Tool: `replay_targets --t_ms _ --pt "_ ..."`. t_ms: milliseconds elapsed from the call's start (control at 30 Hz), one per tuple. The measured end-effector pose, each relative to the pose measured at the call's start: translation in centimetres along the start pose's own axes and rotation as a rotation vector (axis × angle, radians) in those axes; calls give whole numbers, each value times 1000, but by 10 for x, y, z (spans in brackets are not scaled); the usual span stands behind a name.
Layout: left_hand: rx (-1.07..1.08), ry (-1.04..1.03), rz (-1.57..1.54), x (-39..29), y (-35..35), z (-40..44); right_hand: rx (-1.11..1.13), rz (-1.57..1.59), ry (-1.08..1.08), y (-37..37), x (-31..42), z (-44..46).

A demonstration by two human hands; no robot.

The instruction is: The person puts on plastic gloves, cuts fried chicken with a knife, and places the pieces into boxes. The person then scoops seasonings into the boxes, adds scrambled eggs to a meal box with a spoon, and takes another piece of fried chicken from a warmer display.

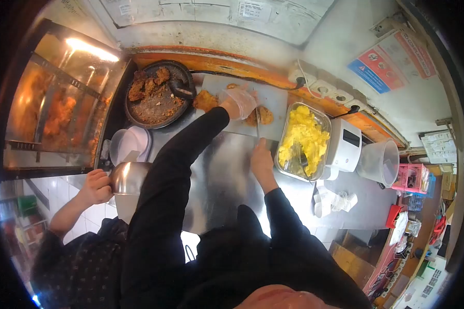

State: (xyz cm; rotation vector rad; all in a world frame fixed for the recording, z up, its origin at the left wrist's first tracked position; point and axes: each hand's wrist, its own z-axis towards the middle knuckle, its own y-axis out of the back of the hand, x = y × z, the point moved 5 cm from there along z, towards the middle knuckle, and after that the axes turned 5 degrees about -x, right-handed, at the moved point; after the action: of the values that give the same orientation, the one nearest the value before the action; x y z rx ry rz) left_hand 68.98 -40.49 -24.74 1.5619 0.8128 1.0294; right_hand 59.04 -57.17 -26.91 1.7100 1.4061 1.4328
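So the person at the counter is in black long sleeves, and just off their left side a co-worker's hand (98,186) is on a shiny metal bowl (130,177). The stainless steel counter (216,175) runs across in front of them. Right hand (263,162) has its fingers wrapped tight around the handle of a knife (258,122), blade pointing away from the body, right at a golden-brown fried piece (266,115) on the pale cutting board (277,100). Left hand (239,102) looks to be in a clear plastic glove, over the board just left of the blade; can't tell if those fingers are pinching anything. Another breaded piece (205,101) lies on the board's left end.

Right of the board there's a clear tray (288,167) loaded with yellow chunks (309,135), then a white countertop device (345,145) and a see-through tub (379,160). Left of the board sits a dark stone mortar (128,110) with crumbly fried bits (162,76) and a pestle (183,90). Lit display case (56,110) beyond that on the left, wall sockets (325,87) and a red-and-blue sign (379,69) at the back.
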Motion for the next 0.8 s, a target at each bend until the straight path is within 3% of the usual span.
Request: replay_targets --t_ms 267,333,367,433,500,633,800 --pt "-103 17 0 8 2 2 -67 16 44 -31 -22 21" --pt "-14 70 43 6 20 -4 -98 -121 253 -20 -19 25" --pt "-147 72 -4 8 16 -5 -113 -172 325 -11 -13 24" --pt "-299 26 9 12 32 -10 -152 52 147 38 11 -3" --pt "-300 11 -8 14 58 -22 -135 39 127 52 24 -18" --pt "-344 11 15 15 29 -33 -100 32 120 32 30 -21" --pt "-199 34 -16 4 19 -36 -87 0 32 -1 25 -16"
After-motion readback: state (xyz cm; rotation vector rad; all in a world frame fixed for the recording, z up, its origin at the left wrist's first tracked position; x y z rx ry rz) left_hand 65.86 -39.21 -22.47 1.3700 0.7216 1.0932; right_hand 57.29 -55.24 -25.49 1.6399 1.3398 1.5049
